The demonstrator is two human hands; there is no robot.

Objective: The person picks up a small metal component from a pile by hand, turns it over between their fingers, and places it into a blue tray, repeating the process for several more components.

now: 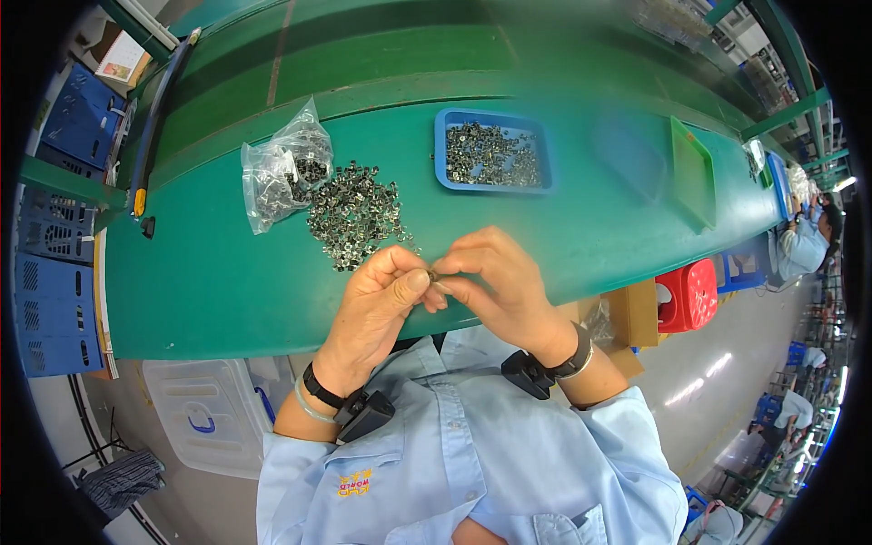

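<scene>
Just over the table's near edge, my left hand (381, 295) and my right hand (504, 282) meet fingertip to fingertip. Between the pinched fingers of both sits a small metal part (432, 275), mostly covered, so its exact kind cannot be made out. Beyond my left hand lies a loose pile of small shiny metal parts (356, 216). A clear plastic bag (263, 195) with more such parts rests against the pile's left side. Farther off, ahead of my right hand, stands a blue tray (500, 188) holding many similar small parts.
The green table (209, 300) spans the view. A green tray (695, 173) lies at its right end. Below the edge are a red stool (688, 298), a cardboard box (633, 313) and a clear lidded bin (204, 409). Blue crates (59, 309) are stacked left; other people sit far right.
</scene>
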